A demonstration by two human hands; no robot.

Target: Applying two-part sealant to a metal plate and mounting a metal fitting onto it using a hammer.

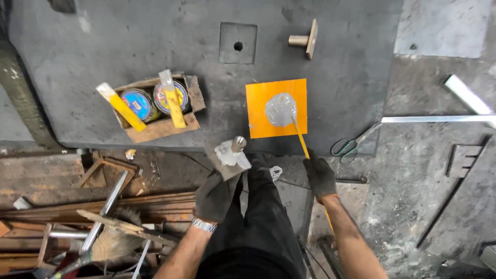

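Observation:
My left hand [216,195], in a dark glove, holds a small metal plate with a short round stud [231,153] coated in grey paste. A yellow-handled spatula [299,135] is gripped in my gloved right hand [319,175]; its tip rests in a blob of grey paste [280,109] on an orange square tile [276,108]. The tile lies near the front edge of a dark slab [129,46].
A cardboard tray [157,129] holds two open tins with yellow sticks in them. A similar stud plate [305,39] and a square metal plate with a hole [237,43] lie farther back. Scissors [351,144] and metal strips sit right; scrap wood and a brush lie lower left.

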